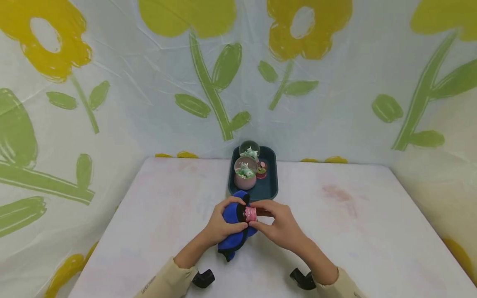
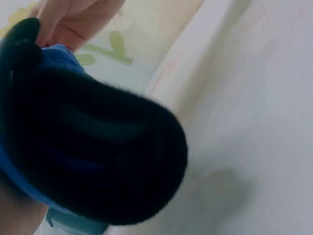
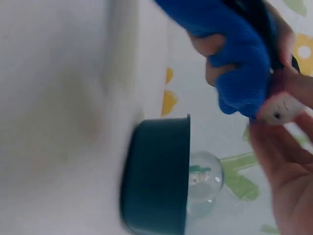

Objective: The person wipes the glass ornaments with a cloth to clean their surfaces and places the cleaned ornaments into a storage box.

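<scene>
Over the table, in front of the tray, the left hand (image 1: pixel 220 221) grips a soft blue-and-black plush cloth piece (image 1: pixel 232 238). A small pink scalloped ornament (image 1: pixel 250 214) sits against the cloth, its left part hidden there. Fingertips and thumb of the right hand (image 1: pixel 277 223) pinch the ornament from the right. Its pale underside (image 3: pixel 281 108) with a dark spot shows in the right wrist view. Up close in the left wrist view, the cloth's dark fuzzy side (image 2: pixel 98 142) fills much of the picture.
Beyond the hands stands a dark teal tray (image 1: pixel 272 188). It holds a pink-based snow globe (image 1: pixel 246 171), another snow globe (image 1: pixel 249 149) behind it, and a small red-based globe (image 1: pixel 262 169). A flower-printed sheet (image 1: pixel 156 103) rises behind the white table (image 1: pixel 335 231).
</scene>
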`<state>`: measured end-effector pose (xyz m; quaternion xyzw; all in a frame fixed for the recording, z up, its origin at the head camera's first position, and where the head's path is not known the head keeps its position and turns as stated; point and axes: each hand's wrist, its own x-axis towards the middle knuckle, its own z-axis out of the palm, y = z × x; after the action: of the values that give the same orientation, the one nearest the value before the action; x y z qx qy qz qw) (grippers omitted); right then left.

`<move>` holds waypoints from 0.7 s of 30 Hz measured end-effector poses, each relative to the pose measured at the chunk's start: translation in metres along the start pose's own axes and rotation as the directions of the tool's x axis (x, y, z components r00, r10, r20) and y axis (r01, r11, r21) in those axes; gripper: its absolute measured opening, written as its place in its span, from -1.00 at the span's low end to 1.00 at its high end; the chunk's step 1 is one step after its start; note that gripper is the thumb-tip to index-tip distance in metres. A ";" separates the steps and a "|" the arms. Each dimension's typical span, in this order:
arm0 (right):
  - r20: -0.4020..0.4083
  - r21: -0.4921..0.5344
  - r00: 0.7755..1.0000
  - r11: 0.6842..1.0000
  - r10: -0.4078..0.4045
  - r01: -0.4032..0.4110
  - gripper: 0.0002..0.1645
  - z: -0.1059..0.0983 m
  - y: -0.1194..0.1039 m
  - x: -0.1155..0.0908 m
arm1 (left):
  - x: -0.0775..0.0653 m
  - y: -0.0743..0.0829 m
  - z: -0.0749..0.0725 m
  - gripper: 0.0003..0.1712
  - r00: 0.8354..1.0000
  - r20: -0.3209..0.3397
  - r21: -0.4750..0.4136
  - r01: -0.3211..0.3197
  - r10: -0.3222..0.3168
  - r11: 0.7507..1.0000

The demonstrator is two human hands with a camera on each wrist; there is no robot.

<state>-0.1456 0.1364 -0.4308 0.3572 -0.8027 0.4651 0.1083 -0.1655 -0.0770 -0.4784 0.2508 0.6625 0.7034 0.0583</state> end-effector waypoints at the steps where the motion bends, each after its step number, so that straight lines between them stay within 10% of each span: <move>1: 0.006 0.056 0.998 0.996 0.067 -0.067 -0.51 0.000 0.001 0.000 | 0.000 -0.001 0.000 -0.47 1.000 -0.003 0.024 -0.011 0.011 1.000; 5: 0.012 0.060 0.993 0.991 0.116 -0.117 -0.53 0.000 0.000 -0.001 | -0.001 -0.004 0.001 -0.45 1.000 -0.005 0.000 0.011 -0.011 1.000; 8: 0.003 -0.117 0.997 0.990 -0.081 0.080 -0.45 0.004 -0.002 -0.003 | -0.004 -0.005 0.003 -0.42 0.996 0.022 -0.131 0.092 -0.090 0.987; 13: -0.007 -0.286 0.932 0.894 -0.362 0.345 -0.33 0.009 -0.004 -0.006 | -0.007 -0.007 0.005 -0.38 0.986 0.058 -0.262 0.169 -0.159 0.950; 16: -0.053 -0.191 0.955 0.942 -0.292 0.277 -0.39 0.008 -0.003 -0.004 | -0.005 -0.007 0.004 -0.40 0.992 0.043 -0.213 0.127 -0.120 0.969; 21: -0.038 0.138 0.993 0.985 0.109 -0.103 -0.51 0.002 -0.001 -0.004 | -0.002 -0.007 0.004 -0.41 0.999 0.024 -0.013 0.037 -0.037 0.999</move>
<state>-0.1418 0.1361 -0.4335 0.3097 -0.7844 0.5318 0.0771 -0.1639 -0.0736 -0.4855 0.2466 0.6616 0.7035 0.0810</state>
